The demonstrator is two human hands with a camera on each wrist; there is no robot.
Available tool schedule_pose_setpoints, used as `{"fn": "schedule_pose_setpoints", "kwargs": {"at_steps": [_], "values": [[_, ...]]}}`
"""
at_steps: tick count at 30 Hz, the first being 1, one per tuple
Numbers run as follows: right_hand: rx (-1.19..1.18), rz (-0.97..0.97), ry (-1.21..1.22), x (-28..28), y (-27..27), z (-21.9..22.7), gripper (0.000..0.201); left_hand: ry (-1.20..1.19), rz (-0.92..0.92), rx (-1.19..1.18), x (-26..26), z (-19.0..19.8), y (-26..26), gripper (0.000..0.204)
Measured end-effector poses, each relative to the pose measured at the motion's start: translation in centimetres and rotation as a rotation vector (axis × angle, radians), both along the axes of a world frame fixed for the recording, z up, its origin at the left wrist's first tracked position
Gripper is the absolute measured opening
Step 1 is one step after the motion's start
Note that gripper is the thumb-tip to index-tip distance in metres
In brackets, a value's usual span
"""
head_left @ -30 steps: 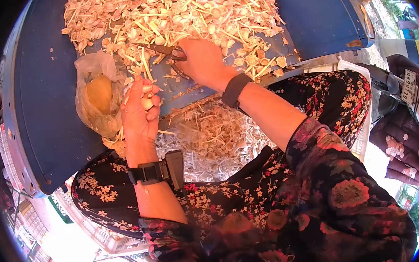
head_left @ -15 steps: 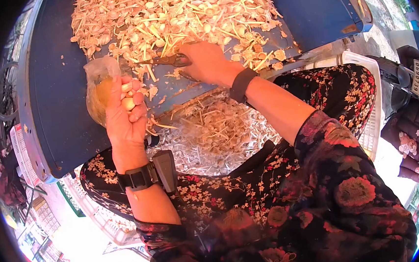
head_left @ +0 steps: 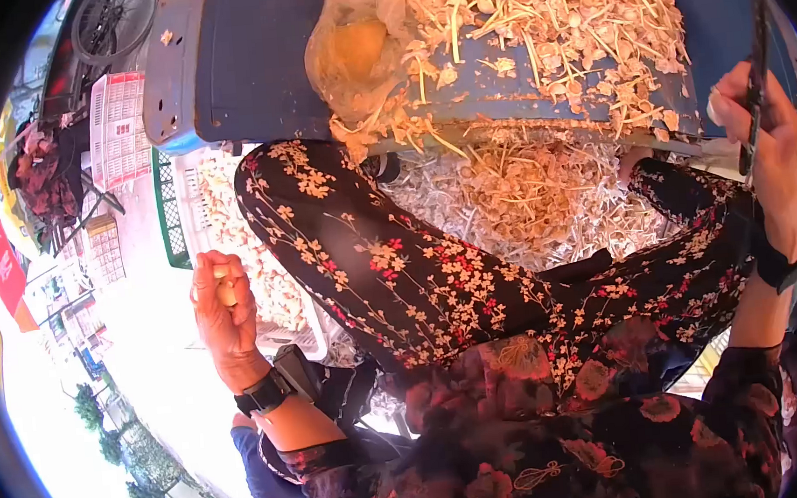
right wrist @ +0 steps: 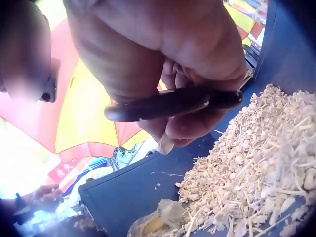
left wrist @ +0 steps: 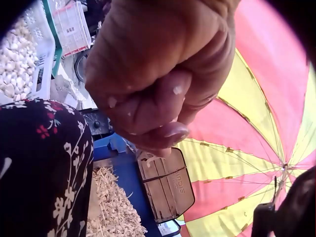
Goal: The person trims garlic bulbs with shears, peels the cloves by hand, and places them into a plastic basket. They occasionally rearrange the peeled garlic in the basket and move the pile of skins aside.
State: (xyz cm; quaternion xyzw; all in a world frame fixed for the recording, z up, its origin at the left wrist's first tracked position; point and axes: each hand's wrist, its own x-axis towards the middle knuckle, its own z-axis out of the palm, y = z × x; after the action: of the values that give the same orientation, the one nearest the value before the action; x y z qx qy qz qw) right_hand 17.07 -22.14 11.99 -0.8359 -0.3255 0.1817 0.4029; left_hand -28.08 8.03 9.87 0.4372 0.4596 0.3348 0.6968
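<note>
My left hand (head_left: 223,314) is out at the left beside a white basket (head_left: 316,335) of garlic cloves. Pale garlic cloves (head_left: 226,291) are held in its curled fingers; in the left wrist view the fist hides them. Far to the right, my right hand (head_left: 774,149) grips dark scissors (head_left: 755,80), their blades pointing up in the head view. A small whitish piece (right wrist: 166,144) shows at its fingertips in the right wrist view. The heap of garlic cloves, stems and skins (head_left: 560,40) lies on the blue table (head_left: 258,63), between the two hands.
A clear plastic bag (head_left: 328,67) with something yellow-orange inside lies left of the heap. Skins and stems (head_left: 525,187) fill the space between the person's knees. A green crate (head_left: 168,211) and a red-and-white crate (head_left: 120,130) stand past the basket.
The head view has swung left. My left hand has moved with the cloves from near the bag to beside the basket. The right hand has left the heap, carrying the scissors to the right.
</note>
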Motion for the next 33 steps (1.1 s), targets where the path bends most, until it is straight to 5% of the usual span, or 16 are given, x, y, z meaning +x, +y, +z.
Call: {"fn": "schedule_pose_setpoints", "kwargs": {"at_steps": [1,4,6,9,11,13,15,16,18,20,23,26,29,32,33], "values": [[0.071,-0.062,-0.031,-0.3,-1.9,0.4,0.021,0.075,0.180,-0.068,-2.9,-2.3,0.6,0.028],[0.124,-0.276,-0.070,-1.0,-7.1,1.5,0.023,0.567,0.246,0.107,-8.6,-7.3,3.1,0.046],[0.148,-0.424,-0.208,-1.7,-10.4,3.2,0.024,0.847,0.168,-0.051,-8.2,-7.4,2.8,0.061],[0.172,-0.643,-0.307,-0.9,-16.9,3.1,0.019,1.010,0.027,0.086,-13.5,-11.8,5.9,0.060],[0.076,-0.758,-0.445,-0.3,-21.8,1.2,0.016,1.044,0.154,0.165,-8.7,-9.0,3.0,0.057],[-0.073,-0.820,-0.463,0.5,-28.8,-1.8,0.019,0.849,0.296,0.508,-9.6,-10.0,3.4,0.048],[-0.579,-0.836,-0.660,0.2,-33.1,-3.3,0.021,0.762,0.331,0.838,-2.2,-5.7,0.2,0.037],[-0.597,-0.851,-0.774,-0.3,-34.2,-3.8,0.022,0.774,0.323,0.881,1.5,-3.6,-1.3,0.030],[-0.302,-0.907,-0.559,-0.9,-32.6,-3.6,0.021,0.574,0.165,0.956,8.8,-1.8,-3.2,0.022],[-0.119,-0.913,-0.433,-1.4,-28.3,-2.5,0.018,0.364,-0.224,0.832,17.5,-1.4,-6.3,0.018],[0.041,-0.756,-0.352,-1.8,-19.1,-0.3,0.016,0.314,-0.764,1.052,28.8,-5.9,-8.8,0.021],[0.197,-0.544,-0.037,-2.7,-10.5,0.9,0.014,0.353,-1.046,1.189,34.3,-13.7,-9.5,0.019],[0.204,-0.289,-0.089,-2.9,-5.6,-1.7,0.023,0.543,-1.125,1.299,35.4,-14.6,-9.7,0.017],[0.282,-0.249,0.204,-3.6,-1.4,-3.8,0.020,0.608,-1.093,1.198,34.6,-14.6,-9.5,0.014],[0.251,-0.213,0.217,-3.7,-0.5,-4.7,0.016,0.593,-1.008,0.909,34.2,-14.2,-9.4,0.013]]}}
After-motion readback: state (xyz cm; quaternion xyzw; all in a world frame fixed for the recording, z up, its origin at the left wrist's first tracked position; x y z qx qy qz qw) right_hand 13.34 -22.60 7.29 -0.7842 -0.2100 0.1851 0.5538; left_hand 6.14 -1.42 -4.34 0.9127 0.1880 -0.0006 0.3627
